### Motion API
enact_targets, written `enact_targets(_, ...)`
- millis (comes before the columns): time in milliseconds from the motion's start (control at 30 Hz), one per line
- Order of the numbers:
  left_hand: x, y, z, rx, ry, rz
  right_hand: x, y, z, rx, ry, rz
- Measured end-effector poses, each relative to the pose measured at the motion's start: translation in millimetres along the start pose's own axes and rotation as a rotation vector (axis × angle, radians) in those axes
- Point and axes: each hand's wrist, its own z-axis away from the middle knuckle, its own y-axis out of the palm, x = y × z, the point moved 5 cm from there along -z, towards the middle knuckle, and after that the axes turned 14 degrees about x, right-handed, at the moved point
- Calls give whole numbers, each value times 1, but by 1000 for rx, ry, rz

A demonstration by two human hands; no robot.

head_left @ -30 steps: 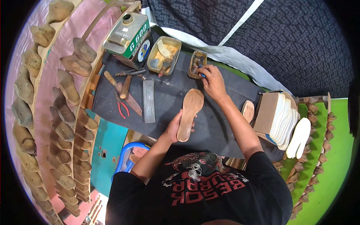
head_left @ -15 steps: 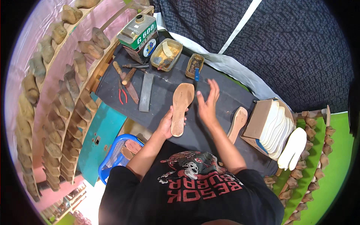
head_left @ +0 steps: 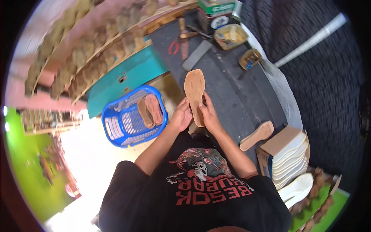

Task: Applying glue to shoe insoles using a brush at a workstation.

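Note:
A tan shoe insole (head_left: pixel 195 87) stands out in front of my body, its broad end pointing away from me. My right hand (head_left: pixel 210 116) grips its narrow end from the right, thumb lying on the upper face. On the other edge, my left hand (head_left: pixel 181 115) is closed against the insole with the fingertips at its side; part of those fingers is hidden. Another tan insole (head_left: pixel 257 136) lies on the dark table (head_left: pixel 232 104) to the right.
A blue plastic basket (head_left: pixel 106 121) at left holds a pink insole (head_left: pixel 154 109) and a brown one (head_left: pixel 144 112). White soles (head_left: pixel 290 162) fill a cardboard box (head_left: pixel 266 164) at right. Farther off are a grey flat bar (head_left: pixel 197 55), red-handled pliers (head_left: pixel 173 47), a metal can (head_left: pixel 216 15) and a tub (head_left: pixel 231 36).
My right hand has come from open beside the insole to gripping its narrow end. The view has turned leftward, bringing the whole basket into sight.

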Motion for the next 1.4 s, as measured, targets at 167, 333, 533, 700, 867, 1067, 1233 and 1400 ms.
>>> enact_targets(167, -24, -58, 75, -299, 114, -119, -22, 74, -8, 301, 63, -159)
enact_targets(333, -13, -130, 144, -606, 82, -311, -102, 133, -11, 464, 246, -190)
enact_targets(533, 1, -198, 209, -758, -14, -158, -217, 185, -11, 581, 374, 436)
enact_targets(700, -35, -245, 256, -757, -28, -160, -216, 252, -18, 609, 388, 306)
enact_targets(867, -94, -308, 288, -802, -71, -130, -227, 330, -59, 648, 597, 22)
enact_targets(1067, -124, -375, 294, -796, -148, -39, -252, 375, -100, 685, 839, -169)
enact_targets(1233, -134, -401, 278, -893, -115, -17, -282, 386, -114, 577, 820, -217)
enact_targets(1400, -104, -464, 234, -931, -230, -120, -324, 368, -138, 357, 835, -133)
